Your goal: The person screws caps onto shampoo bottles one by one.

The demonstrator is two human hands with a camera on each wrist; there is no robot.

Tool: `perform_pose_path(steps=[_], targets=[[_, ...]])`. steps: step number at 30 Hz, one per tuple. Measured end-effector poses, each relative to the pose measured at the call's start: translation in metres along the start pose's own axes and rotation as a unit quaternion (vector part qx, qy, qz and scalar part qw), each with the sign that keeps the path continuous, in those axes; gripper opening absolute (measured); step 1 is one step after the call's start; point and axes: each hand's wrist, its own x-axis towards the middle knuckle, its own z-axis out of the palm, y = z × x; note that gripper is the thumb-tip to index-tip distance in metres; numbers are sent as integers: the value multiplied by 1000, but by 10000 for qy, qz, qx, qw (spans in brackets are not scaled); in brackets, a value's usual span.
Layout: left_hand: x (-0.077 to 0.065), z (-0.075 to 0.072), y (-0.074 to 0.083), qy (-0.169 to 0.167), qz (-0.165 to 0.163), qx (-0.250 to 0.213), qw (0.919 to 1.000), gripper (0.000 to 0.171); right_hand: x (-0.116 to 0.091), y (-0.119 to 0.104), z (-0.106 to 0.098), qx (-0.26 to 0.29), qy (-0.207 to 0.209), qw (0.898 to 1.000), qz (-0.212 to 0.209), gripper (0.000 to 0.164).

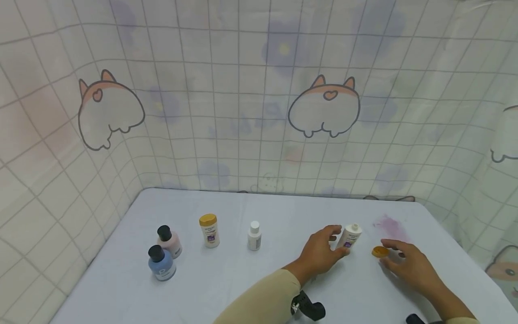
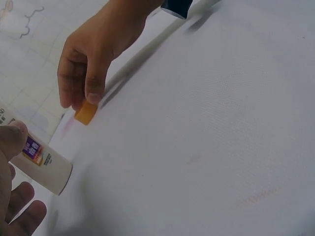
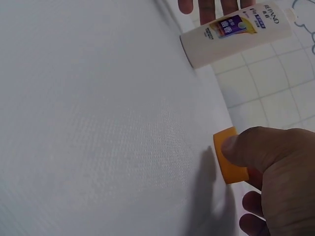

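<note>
On the right part of the white table, my left hand [image 1: 317, 252] grips a white bottle [image 1: 349, 238] between thumb and fingers. The bottle leans a little to the right, its narrow neck uncapped and a purple label [image 3: 230, 25] on its front. Just right of it, my right hand [image 1: 414, 267] pinches an orange cap [image 1: 379, 252] between thumb and fingers. In the left wrist view the cap [image 2: 86, 114] is apart from the bottle [image 2: 51, 172]. The right wrist view shows my thumb pressed on the cap's side [image 3: 231, 169].
To the left stand a pink bottle [image 1: 173, 246] and a blue bottle [image 1: 163, 268], both black-capped. Nearer the middle are a white bottle with a golden cap [image 1: 208, 219] and a small white bottle [image 1: 254, 241]. A purple stain [image 1: 390, 225] marks the tabletop beyond my right hand.
</note>
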Motion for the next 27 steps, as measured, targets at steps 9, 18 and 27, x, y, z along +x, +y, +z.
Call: perform_pose_path(steps=[9, 18, 27], targets=[[1, 5, 0, -7, -2, -35, 10000, 51, 6, 1, 4, -217, 29, 9995, 207, 44], [2, 7, -1, 81, -17, -62, 9999, 47, 5, 3, 3, -130, 87, 9999, 29, 42], [5, 13, 2, 269, 58, 0, 9996, 42, 6, 5, 5, -140, 92, 9998, 104, 42]])
